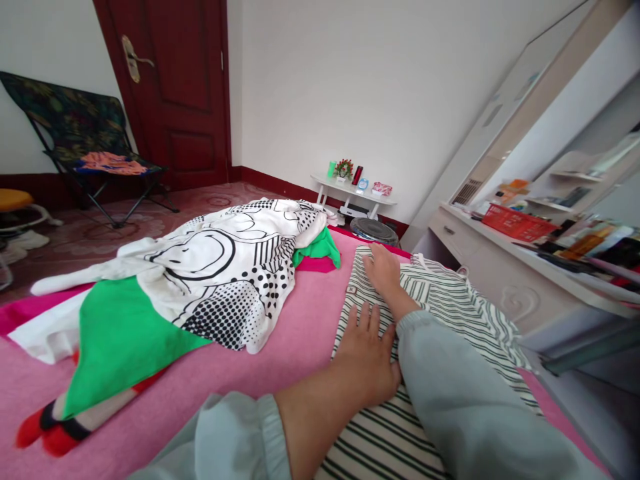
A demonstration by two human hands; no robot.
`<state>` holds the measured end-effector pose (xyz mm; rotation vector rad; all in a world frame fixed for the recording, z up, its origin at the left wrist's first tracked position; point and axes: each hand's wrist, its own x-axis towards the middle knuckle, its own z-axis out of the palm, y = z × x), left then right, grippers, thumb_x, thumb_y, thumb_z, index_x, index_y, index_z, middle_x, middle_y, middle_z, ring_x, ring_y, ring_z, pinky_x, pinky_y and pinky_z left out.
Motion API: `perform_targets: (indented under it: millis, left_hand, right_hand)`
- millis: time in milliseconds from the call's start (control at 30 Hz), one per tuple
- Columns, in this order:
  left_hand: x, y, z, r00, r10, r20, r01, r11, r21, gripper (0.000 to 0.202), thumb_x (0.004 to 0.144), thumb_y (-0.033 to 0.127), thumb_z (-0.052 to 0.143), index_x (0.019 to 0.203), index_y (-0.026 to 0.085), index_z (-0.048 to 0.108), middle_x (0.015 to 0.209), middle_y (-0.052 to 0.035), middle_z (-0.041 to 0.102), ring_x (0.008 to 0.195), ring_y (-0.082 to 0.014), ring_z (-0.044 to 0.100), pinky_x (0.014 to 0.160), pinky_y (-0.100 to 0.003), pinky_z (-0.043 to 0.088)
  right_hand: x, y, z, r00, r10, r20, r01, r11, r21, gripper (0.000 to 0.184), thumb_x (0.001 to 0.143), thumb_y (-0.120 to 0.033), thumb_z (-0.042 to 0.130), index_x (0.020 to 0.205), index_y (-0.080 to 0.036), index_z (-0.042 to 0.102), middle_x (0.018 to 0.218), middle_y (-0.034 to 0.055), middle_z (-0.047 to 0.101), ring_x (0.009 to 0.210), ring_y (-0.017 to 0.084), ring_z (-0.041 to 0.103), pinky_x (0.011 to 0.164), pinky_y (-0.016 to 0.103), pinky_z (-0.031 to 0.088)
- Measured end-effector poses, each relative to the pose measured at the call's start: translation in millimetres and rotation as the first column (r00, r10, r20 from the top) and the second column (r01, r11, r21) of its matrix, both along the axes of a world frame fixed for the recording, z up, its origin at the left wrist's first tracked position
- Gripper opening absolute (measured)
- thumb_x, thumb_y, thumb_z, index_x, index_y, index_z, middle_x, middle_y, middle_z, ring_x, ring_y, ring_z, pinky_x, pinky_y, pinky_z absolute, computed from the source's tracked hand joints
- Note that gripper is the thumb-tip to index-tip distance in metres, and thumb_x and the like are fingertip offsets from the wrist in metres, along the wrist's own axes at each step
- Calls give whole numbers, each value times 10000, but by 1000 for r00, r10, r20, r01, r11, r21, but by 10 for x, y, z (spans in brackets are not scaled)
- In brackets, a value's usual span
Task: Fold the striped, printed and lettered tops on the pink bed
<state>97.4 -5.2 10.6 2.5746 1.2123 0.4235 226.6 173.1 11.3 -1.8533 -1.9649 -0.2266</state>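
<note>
1. Nearest, the left hand [363, 363] lies flat on a striped garment [450, 293], open, fingers spread, gripping nothing.
2. This garment stretches along the right edge of the pink surface [300, 333], with a small label [352, 290] close to its left side.
3. Toward the surface's near left corner, red-and-black-tipped fabric [67, 433] pokes out from under green cloth [125, 340].
4. A white printed garment [200, 257] with a smiling face spreads over the left part, well apart from the stripes.
5. The right hand [384, 270] rests at the striped garment's far end; whether its fingers pinch any cloth, I cannot tell.
6. Past the surface's far edge stands a small white table [333, 181]; beyond its left edge, a folding chair [75, 120].
</note>
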Motion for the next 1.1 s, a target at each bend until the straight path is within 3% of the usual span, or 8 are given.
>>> perform_targets:
  millis: [100, 167, 333, 433, 567, 733, 900, 1100]
  left_hand:
    - [-10, -4, -4, 1000, 3, -6, -3, 1000, 6, 654, 915, 503, 251, 1450, 130, 300, 1538, -181, 129, 1418, -350, 42, 1119, -560, 27]
    - [-13, -9, -6, 1000, 10, -6, -10, 1000, 16, 651, 917, 509, 235, 1448, 138, 304, 1539, -174, 128, 1419, -347, 35, 1120, -557, 29]
    - [-6, -11, -29, 1000, 21, 5, -21, 999, 29, 669, 914, 552, 205, 1440, 159, 331, 1541, -157, 147, 1420, -343, 36, 1124, -547, 16]
    - [-3, -6, -48, 999, 22, 26, -22, 999, 32, 693, 906, 584, 176, 1440, 170, 334, 1541, -150, 160, 1420, -340, 40, 1123, -550, 8]
    - [-7, -2, -54, 999, 19, 35, -20, 1000, 21, 703, 899, 602, 166, 1441, 186, 331, 1541, -132, 175, 1422, -333, 45, 1121, -556, 17]
    - [-1, 6, -40, 999, 14, 31, -14, 1000, 13, 696, 897, 600, 186, 1440, 190, 334, 1542, -123, 179, 1423, -329, 45, 1122, -555, 13]
    - [7, 13, -22, 1000, 25, 14, -25, 1000, 7, 679, 895, 581, 232, 1437, 186, 342, 1543, -124, 173, 1422, -332, 50, 1124, -550, 24]
    - [-21, -10, -19, 998, -13, 60, 10, 998, 59, 624, 905, 539, 304, 1402, 172, 394, 1515, -148, 255, 1407, -341, 143, 1117, -554, 95]
  right_hand:
    - [38, 84, -71, 997, 70, 34, -57, 953, -297, 619, 911, -525, 302, 1421, -179, 345, 1500, 99, 313, 1397, 285, 214, 1107, 508, 184]
    - [91, 143, -42, 995, 99, 27, -81, 917, -391, 655, 898, -574, 308, 1415, -176, 368, 1495, 96, 324, 1389, 277, 244, 1100, 468, 232]
    - [283, 45, 109, 990, 133, 42, -119, 964, -236, 494, 927, -465, 325, 1275, -191, 542, 1339, 77, 539, 1246, 219, 469, 1047, 332, 330]
    - [478, -106, 50, 990, 109, 92, -98, 989, -110, 410, 932, -360, 331, 1181, -190, 609, 1259, 70, 601, 1188, 213, 516, 1017, 324, 358]
    - [642, -200, -84, 991, 35, 127, -8, 979, -205, 443, 942, -331, 316, 1304, -162, 507, 1437, 104, 421, 1301, 230, 403, 1045, 359, 335]
    - [630, -189, -124, 986, -60, 153, 92, 972, -217, 581, 939, -500, 269, 1431, -197, 324, 1511, 110, 283, 1384, 288, 247, 1087, 505, 240]
    - [603, -240, -60, 987, -70, 148, 130, 885, -447, 649, 924, -574, 214, 1473, -226, 221, 1549, 93, 169, 1412, 312, 150, 1078, 594, 182]
    - [690, -580, -56, 971, -48, 235, 107, 964, -243, 586, 946, -513, 194, 1465, -245, 245, 1539, 73, 220, 1414, 262, 165, 1100, 554, 177]
